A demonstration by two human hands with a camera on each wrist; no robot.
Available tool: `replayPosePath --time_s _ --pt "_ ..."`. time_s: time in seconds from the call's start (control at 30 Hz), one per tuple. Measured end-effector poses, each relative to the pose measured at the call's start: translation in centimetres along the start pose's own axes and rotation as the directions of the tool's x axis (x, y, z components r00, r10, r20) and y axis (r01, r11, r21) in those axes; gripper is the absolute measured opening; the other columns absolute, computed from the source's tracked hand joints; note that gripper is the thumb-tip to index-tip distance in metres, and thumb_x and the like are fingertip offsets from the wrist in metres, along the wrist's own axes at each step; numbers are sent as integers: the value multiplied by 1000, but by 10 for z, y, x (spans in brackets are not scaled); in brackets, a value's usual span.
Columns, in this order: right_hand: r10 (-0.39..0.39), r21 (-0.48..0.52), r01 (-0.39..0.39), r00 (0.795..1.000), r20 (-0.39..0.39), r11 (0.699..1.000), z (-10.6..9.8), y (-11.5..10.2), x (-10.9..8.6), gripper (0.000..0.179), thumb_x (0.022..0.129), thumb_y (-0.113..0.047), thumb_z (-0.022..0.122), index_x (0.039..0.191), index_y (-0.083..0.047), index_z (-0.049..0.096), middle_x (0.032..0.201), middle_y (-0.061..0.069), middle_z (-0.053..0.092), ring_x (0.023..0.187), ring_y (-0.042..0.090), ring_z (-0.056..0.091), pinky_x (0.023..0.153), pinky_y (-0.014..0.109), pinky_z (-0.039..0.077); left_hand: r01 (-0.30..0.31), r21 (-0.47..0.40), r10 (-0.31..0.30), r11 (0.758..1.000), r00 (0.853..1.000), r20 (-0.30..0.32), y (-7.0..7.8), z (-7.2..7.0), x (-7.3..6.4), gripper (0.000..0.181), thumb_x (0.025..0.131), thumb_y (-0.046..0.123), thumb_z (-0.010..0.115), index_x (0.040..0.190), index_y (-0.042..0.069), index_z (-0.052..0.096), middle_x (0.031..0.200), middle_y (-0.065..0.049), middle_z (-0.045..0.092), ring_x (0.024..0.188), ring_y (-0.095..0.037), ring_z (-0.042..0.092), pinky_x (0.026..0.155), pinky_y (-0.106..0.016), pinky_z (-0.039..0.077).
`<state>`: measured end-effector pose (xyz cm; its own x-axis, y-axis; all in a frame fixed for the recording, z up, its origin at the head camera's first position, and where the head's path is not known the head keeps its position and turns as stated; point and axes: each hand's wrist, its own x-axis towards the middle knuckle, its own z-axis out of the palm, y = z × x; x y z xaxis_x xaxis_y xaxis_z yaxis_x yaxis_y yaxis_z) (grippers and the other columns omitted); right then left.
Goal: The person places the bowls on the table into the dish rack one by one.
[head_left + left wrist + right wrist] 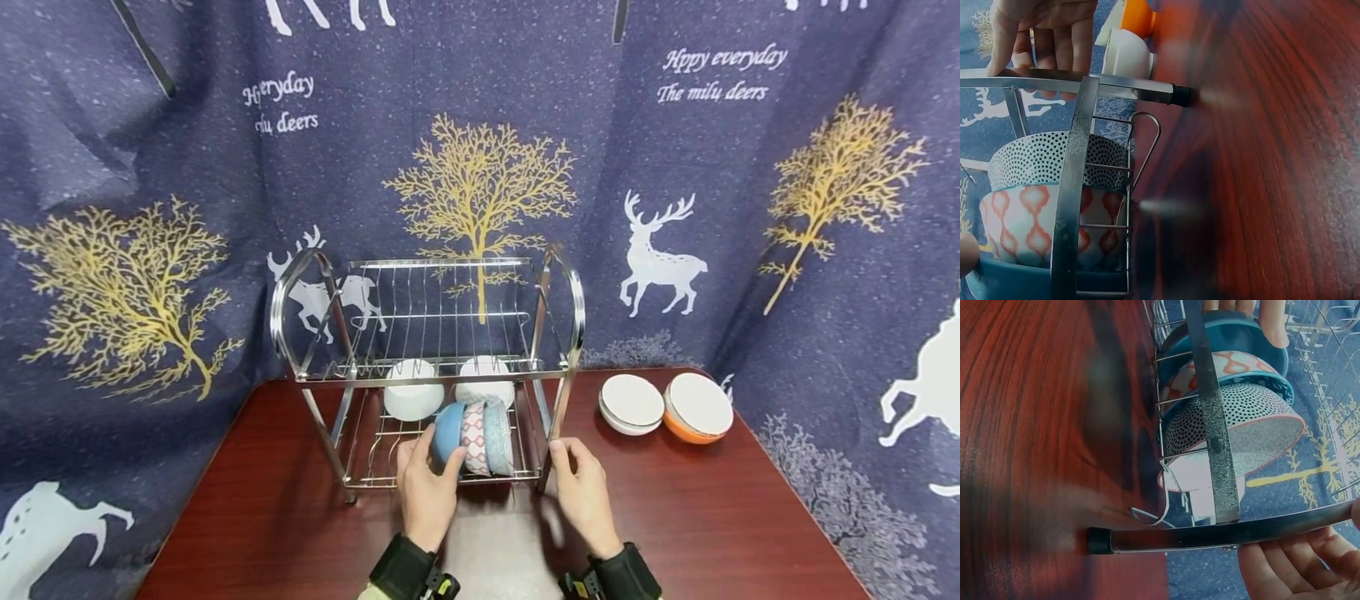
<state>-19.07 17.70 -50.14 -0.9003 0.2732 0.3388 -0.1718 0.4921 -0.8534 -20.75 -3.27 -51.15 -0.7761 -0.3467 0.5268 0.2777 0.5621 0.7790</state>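
Note:
A two-tier metal dish rack stands on the table. On its lower tier, several bowls sit on their sides in a row at the front. My left hand holds the blue bowl at the row's left end, thumb in front and fingers over the rim. Beside it are a bowl with a red-and-white pattern and a black-dotted white bowl. My right hand grips the rack's right front post, fingers behind it. Part of the right thumb is cut off in the right wrist view.
Two white bowls, left and right, sit at the back of the lower tier. On the table to the right are a white bowl and an orange bowl with a white top. A patterned curtain hangs behind.

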Motion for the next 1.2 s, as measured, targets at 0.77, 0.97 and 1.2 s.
replayPosePath --time_s 0.77,0.97,1.2 --pt "8 3 -8 1000 -13 1000 0 1 -1 19 98 -28 55 90 -14 65 72 -5 55 66 12 50 62 25 41 15 -50 -12 999 998 58 5 14 -4 51 78 24 81 120 2 62 107 -11 52 94 -24 51 79 -40 43" --pt "4 0 -4 1000 -18 1000 1 1 -1 18 97 -29 56 90 -15 66 72 -6 55 67 12 51 63 26 42 1 -53 2 999 999 52 4 14 -5 51 77 20 81 120 1 61 108 -12 52 96 -24 52 80 -41 44" --pt "-1 -9 1 1000 -22 1000 2 1 -1 18 97 -29 56 90 -16 66 72 -6 55 67 12 50 64 26 42 -9 -52 12 999 999 45 9 13 -3 51 77 22 81 118 1 61 109 -12 52 98 -26 51 81 -43 45"
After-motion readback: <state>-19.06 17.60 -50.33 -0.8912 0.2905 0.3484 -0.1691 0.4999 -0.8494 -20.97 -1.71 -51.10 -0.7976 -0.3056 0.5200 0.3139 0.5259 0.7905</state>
